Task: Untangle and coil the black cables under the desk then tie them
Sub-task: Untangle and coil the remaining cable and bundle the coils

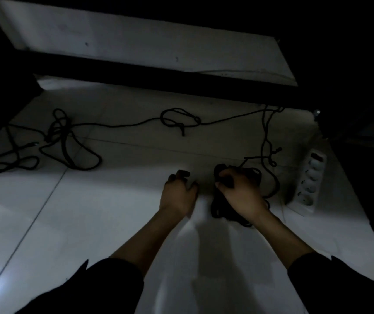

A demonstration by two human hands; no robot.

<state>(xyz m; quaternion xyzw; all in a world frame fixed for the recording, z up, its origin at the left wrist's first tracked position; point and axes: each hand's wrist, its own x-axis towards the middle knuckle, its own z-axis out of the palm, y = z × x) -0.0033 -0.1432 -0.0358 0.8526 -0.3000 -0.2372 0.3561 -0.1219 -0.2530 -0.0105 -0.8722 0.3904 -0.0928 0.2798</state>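
The right hand (240, 191) clenches a half-made coil (229, 207) of black cable on the floor tiles (68, 223) beside the power strip (308, 184); the left hand (179, 191) rests empty, fingers spread. Feed slack evenly (the far tangle (63, 141) remains knotted), keeping loops matched.

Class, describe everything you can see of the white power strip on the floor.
The power strip is a long white block, seemingly plastic, with a row of round sockets along its top; all look empty. One end shows a small dark patch, perhaps a switch. It lies flat on the pale tiled floor, angled, right of the right hand, which does not touch it. A loose black cable loops close by; contact cannot be told in this dim light.
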